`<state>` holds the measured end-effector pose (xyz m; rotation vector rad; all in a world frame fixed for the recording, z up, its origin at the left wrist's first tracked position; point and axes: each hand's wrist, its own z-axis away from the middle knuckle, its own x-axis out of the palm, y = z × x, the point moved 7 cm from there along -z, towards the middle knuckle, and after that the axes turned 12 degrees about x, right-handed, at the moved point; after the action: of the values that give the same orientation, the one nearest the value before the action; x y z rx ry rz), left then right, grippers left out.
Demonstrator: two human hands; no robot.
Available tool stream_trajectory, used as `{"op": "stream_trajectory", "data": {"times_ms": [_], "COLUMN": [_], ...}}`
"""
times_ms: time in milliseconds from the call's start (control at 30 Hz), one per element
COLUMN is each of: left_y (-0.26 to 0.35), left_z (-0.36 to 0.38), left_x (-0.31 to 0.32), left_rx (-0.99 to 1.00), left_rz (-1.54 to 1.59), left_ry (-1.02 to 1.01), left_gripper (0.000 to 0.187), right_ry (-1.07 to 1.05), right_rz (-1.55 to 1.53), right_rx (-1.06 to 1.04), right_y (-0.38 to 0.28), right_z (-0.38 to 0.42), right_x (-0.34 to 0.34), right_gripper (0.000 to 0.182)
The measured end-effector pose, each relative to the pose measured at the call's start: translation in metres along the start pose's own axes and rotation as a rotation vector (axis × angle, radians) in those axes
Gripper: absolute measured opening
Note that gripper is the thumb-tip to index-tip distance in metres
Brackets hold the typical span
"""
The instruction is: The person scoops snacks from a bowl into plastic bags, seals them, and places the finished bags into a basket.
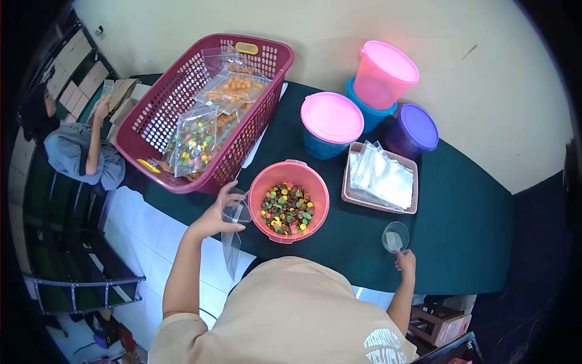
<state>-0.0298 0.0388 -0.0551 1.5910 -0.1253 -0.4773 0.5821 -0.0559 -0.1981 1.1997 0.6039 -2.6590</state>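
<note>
My left hand is closed on a clear plastic bag, its mouth spread wide beside the pink bowl's left rim. The bag hangs down past the table edge and looks unfilled. In the pink bowl lie many small candies in brown, yellow, green and red. Well to the right, my right hand pinches the near side of a clear cup over the green tablecloth. A pale patch shows inside the cup.
A maroon laundry basket with filled bags stands back left. Behind the bowl are a pink-lidded tub, a stacked pink tub, a purple tub and a small basket of clear bags. Another person sits at left.
</note>
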Motion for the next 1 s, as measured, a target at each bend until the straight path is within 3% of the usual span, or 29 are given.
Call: {"op": "stream_trajectory", "data": {"times_ms": [100, 167, 233, 267, 300, 367, 433, 567, 600, 667, 733, 800, 1000], "left_y": [0.008, 0.007, 0.004, 0.008, 0.011, 0.015, 0.024, 0.033, 0.035, 0.036, 0.028, 0.018, 0.009], "left_z": [0.004, 0.017, 0.027, 0.031, 0.035, 0.041, 0.046, 0.046, 0.045, 0.046, 0.049, 0.051, 0.044], "left_x": [-0.012, -0.015, -0.018, -0.017, -0.018, -0.012, -0.009, 0.006, 0.01, 0.012, 0.015, 0.012, 0.013], "left_rx": [0.008, 0.019, -0.03, -0.085, -0.145, -0.215, -0.231, -0.184, -0.173, -0.253, -0.255, -0.32, -0.332], "left_rz": [-0.071, -0.202, -0.358, -0.427, -0.538, -0.653, -0.789, -0.919, -0.932, -0.957, -0.968, -0.937, -0.894], "left_ry": [0.13, 0.144, 0.164, 0.169, 0.193, 0.213, 0.252, 0.281, 0.262, 0.296, 0.317, 0.362, 0.4], "left_gripper": [0.119, 0.12, 0.121, 0.119, 0.118, 0.116, 0.113, 0.109, 0.109, 0.111, 0.11, 0.109, 0.104], "right_ry": [0.119, 0.186, 0.22, 0.164, 0.177, 0.081, 0.14, 0.116, 0.115, 0.14, 0.185, -0.113, -0.415], "right_rz": [-0.071, -0.196, -0.246, -0.252, 0.01, 0.242, 0.501, 0.894, 0.874, 1.302, 1.165, 1.169, 1.159], "right_rx": [-0.208, -0.315, -0.678, -0.735, -0.817, -1.039, -1.344, -1.241, -1.226, -1.27, -1.271, -1.25, -1.032], "right_y": [-0.004, -0.04, -0.099, -0.133, -0.167, -0.218, -0.251, -0.305, -0.308, -0.301, -0.298, -0.296, -0.285], "right_z": [0.015, 0.066, 0.138, 0.182, 0.229, 0.29, 0.301, 0.234, 0.235, 0.237, 0.246, 0.255, 0.238], "right_x": [-0.015, -0.033, -0.042, -0.038, -0.033, 0.001, 0.064, 0.201, 0.203, 0.222, 0.211, 0.204, 0.227], "right_gripper": [0.025, 0.021, 0.022, 0.022, 0.02, 0.018, 0.015, 0.019, 0.019, 0.021, 0.026, 0.025, 0.026]}}
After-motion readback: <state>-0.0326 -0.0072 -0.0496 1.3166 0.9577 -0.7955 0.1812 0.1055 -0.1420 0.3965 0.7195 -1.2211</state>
